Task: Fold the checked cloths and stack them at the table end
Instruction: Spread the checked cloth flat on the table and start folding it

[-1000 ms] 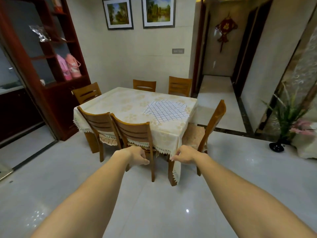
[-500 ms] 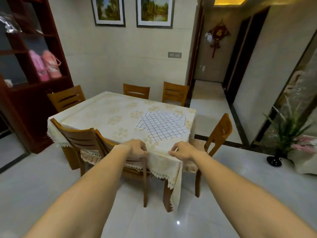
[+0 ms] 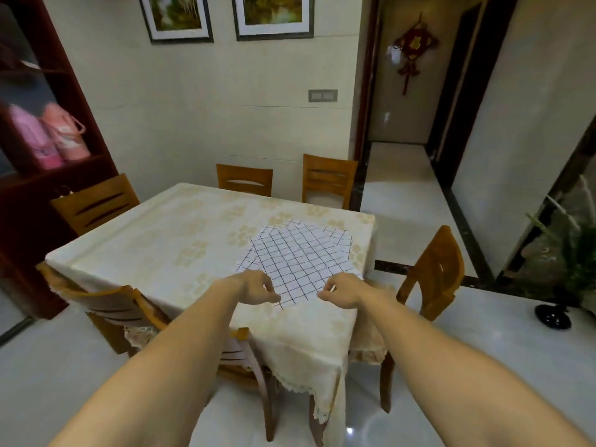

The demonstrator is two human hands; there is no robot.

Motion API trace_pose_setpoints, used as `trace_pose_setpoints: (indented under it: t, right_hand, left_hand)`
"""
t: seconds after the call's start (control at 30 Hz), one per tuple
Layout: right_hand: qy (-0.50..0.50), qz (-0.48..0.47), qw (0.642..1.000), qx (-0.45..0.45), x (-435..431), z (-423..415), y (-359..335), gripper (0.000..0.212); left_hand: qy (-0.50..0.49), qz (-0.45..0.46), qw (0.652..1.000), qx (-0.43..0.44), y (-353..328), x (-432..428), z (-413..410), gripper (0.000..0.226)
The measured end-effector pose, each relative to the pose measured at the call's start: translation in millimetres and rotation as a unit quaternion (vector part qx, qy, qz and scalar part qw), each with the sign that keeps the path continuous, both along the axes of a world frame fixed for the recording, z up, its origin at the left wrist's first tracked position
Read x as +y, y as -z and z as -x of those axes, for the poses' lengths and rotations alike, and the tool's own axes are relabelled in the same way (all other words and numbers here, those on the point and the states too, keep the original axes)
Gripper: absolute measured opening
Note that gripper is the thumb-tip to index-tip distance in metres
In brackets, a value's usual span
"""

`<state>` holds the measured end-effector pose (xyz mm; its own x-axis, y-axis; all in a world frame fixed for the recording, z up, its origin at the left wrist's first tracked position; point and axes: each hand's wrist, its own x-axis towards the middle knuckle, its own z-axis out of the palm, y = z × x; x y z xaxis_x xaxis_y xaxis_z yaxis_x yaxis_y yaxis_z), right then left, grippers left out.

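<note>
Cream-clothed table (image 3: 145, 253); checked cloths (image 3: 300, 253) spread flat near right edge; left hand (image 3: 254, 287), right hand (image 3: 343, 290) curled at cloths' near edge, grip unclear; pink flasks (image 3: 54, 137) on cabinet shelf (image 3: 64, 162).

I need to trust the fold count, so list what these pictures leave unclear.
Head view only.
- checked cloths: they overlap, so their number cannot be counted.
- left hand, right hand: curled fingers hide the cloths' near edge; a pinch cannot be confirmed.
- pink flasks: blurred, details unreadable.
</note>
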<state>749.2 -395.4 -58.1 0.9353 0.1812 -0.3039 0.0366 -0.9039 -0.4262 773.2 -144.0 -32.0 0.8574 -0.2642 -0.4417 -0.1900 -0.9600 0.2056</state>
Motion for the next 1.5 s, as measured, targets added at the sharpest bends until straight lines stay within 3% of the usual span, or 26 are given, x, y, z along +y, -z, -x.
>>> trace_pose_setpoints:
  t: [0.23, 0.53, 0.7, 0.93, 1.3, 1.5]
  right_hand:
    - [-0.01, -0.019, 1.0, 0.01, -45, -118, 10, 0.042]
    - [-0.04, -0.009, 0.998, 0.053, -39, -230, 53, 0.042]
    - [0.0, -0.003, 0.997, 0.077, -44, -290, 77, 0.043]
    - [0.046, -0.018, 0.995, 0.09, -39, -338, 118, 0.04]
    - [0.0, -0.035, 0.993, 0.114, -19, -405, 182, 0.074]
    - [-0.072, 0.056, 0.994, 0.057, -28, -440, 225, 0.093]
  left_hand:
    - [-0.049, 0.0, 0.999, 0.001, 17, -26, -100, 0.044]
    - [-0.085, 0.009, 0.996, 0.038, 70, -21, -206, 0.043]
    - [-0.115, 0.024, 0.992, 0.048, 107, -4, -271, 0.039]
    - [-0.128, 0.034, 0.988, 0.08, 148, 9, -329, 0.054]
    - [-0.129, 0.071, 0.987, 0.068, 207, -5, -374, 0.085]
    - [-0.101, 0.049, 0.993, 0.03, 243, -33, -392, 0.101]
